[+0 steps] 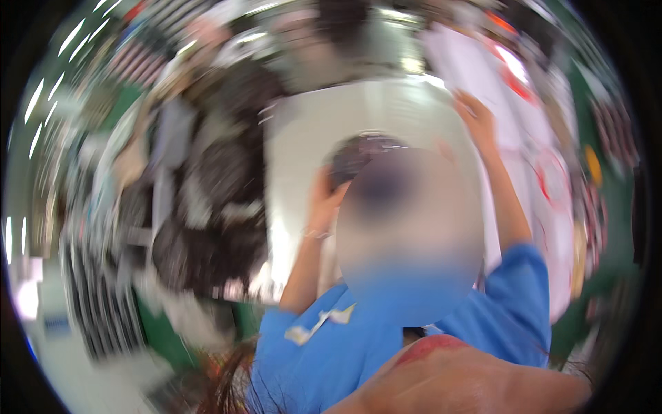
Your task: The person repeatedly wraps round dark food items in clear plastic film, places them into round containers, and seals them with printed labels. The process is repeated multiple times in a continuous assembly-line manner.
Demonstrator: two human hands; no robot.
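My left hand (326, 202) grips the near-left side of a dark rounded item (354, 155) on a pale work table (305, 124). Motion blur keeps me from telling what the item is made of. A blurred oval patch covers its near part and the middle of the table. At the table's right edge is my right hand (477, 120), the arm stretched forward. Its fingers are bent beside white sheet material with red marks (509, 114). Whether they pinch any of it is unclear.
A heap of dark, soft-looking items (222, 181) lies along the table's left side. White material with red rings (553, 181) runs down the right. Blurred people are beyond the table, and green floor (610, 217) shows at the far right.
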